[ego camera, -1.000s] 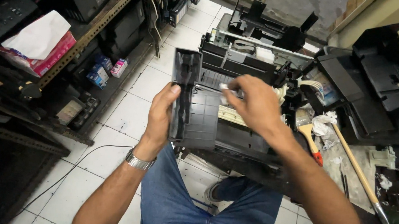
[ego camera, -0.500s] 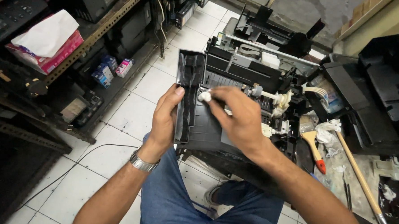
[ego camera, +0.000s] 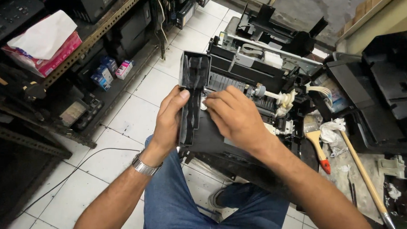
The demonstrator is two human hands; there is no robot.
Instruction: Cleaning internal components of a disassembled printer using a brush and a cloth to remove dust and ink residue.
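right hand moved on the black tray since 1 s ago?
Yes. The right hand slid left across the black tray, toward the left hand gripping the tray's left edge.

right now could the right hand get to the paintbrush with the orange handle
Probably yes. The paintbrush lies uncovered on the floor just to the right of the right hand, with nothing over it, but that hand is on the black printer part and would have to let go.

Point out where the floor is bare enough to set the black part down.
Bare white tiles lie between the metal shelving and the opened printer, left of the left hand. Right of the printer it is crowded: paintbrush, wooden handle, crumpled tissue.
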